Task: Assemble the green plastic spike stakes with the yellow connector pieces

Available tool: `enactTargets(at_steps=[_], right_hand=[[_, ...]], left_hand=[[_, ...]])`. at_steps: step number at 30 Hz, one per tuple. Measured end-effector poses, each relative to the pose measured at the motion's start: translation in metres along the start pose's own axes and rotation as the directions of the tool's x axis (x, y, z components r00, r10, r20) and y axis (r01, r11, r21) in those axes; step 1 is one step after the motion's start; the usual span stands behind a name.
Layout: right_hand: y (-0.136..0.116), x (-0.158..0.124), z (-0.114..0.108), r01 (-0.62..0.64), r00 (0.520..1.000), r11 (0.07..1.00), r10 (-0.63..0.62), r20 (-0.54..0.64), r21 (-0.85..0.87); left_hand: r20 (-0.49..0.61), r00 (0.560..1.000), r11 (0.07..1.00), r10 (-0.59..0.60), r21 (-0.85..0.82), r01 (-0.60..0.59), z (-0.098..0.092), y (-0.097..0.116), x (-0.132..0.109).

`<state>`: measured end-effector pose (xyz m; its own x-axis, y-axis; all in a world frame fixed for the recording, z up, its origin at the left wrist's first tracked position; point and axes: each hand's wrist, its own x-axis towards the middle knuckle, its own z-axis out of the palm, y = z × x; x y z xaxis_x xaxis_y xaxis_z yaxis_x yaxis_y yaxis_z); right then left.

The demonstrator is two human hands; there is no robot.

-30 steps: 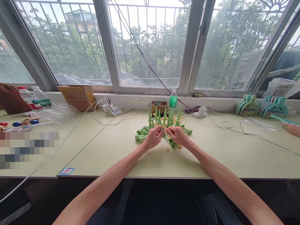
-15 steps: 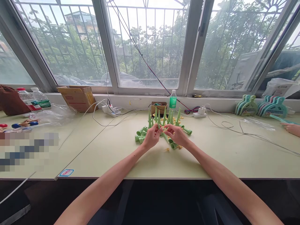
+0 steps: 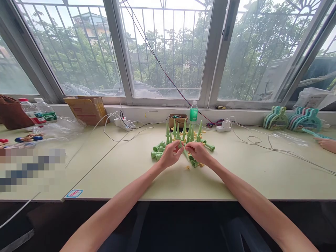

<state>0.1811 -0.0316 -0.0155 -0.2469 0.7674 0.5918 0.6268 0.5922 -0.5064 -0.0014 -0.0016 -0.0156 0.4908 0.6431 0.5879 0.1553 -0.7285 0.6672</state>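
My left hand [image 3: 170,154] and my right hand [image 3: 199,152] meet over a pile of green plastic cone spikes [image 3: 183,143] in the middle of the pale table [image 3: 131,171]. Both hands are closed in a pinch on one green spike [image 3: 181,144] held between them. Several spikes stand upright behind my hands. Others lie on their sides at the left [image 3: 158,151] and under my right hand [image 3: 194,162]. Small yellow parts [image 3: 188,167] are scattered among them.
A green-labelled bottle [image 3: 193,112] and a small brown box [image 3: 178,120] stand behind the pile. Cables and a power strip [image 3: 125,123] cross the table. A cardboard box [image 3: 86,108] and water bottles [image 3: 39,111] are at left. Another person's hand [image 3: 327,144] and green toys [image 3: 277,118] are at right.
My hands have shifted only slightly over the pile, fingertips drawing closer together on the spike. Nothing else on the table has moved.
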Motion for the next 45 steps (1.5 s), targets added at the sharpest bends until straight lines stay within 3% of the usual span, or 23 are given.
enactTargets(at_steps=[5,8,12,14,16,20,25,30,34,40,45], right_hand=[[0.002,0.000,-0.001,-0.009,1.000,0.999,0.008,-0.022,-0.033],[0.002,0.001,-0.002,-0.043,0.997,0.999,0.040,-0.064,-0.034],[0.000,0.001,-0.003,-0.063,0.993,0.998,0.060,-0.098,-0.025],[-0.002,0.001,-0.004,-0.059,0.993,0.998,0.057,-0.100,-0.012],[-0.003,0.001,-0.004,-0.049,0.994,0.999,0.049,-0.096,0.000],[-0.004,0.001,-0.003,-0.040,0.995,0.999,0.041,-0.087,0.010],[-0.002,0.000,-0.003,-0.052,0.996,0.999,0.050,-0.078,-0.017],[0.004,-0.001,-0.001,-0.036,0.998,0.999,0.034,-0.054,-0.023],[0.006,-0.001,0.000,-0.029,0.998,1.000,0.028,-0.058,-0.008],[0.000,0.001,-0.001,-0.068,0.992,0.998,0.069,-0.104,0.015],[-0.002,0.001,-0.003,-0.090,0.977,0.996,0.093,-0.194,0.022]], left_hand=[[-0.019,0.998,0.997,0.055,-0.046,-0.056,0.002,0.000,0.000],[-0.102,0.994,0.998,-0.027,-0.065,0.020,0.002,-0.001,0.003],[-0.226,0.954,0.977,-0.196,-0.128,0.171,0.000,-0.003,0.008],[-0.187,0.941,0.950,-0.284,-0.188,0.249,-0.001,-0.004,0.009],[-0.083,0.934,0.916,-0.346,-0.245,0.318,-0.001,-0.005,0.009],[0.092,0.925,0.856,-0.369,-0.353,0.377,0.001,-0.002,0.008],[0.120,0.949,0.891,-0.291,-0.328,0.315,-0.001,-0.003,0.005],[0.025,0.990,0.983,-0.137,-0.122,0.139,-0.002,-0.007,0.002],[0.006,0.998,0.998,-0.062,-0.023,0.062,0.000,-0.008,0.002],[-0.079,0.993,0.994,-0.092,-0.071,0.087,0.003,-0.001,0.004],[-0.104,0.973,0.962,-0.205,-0.203,0.181,0.002,0.002,0.007]])
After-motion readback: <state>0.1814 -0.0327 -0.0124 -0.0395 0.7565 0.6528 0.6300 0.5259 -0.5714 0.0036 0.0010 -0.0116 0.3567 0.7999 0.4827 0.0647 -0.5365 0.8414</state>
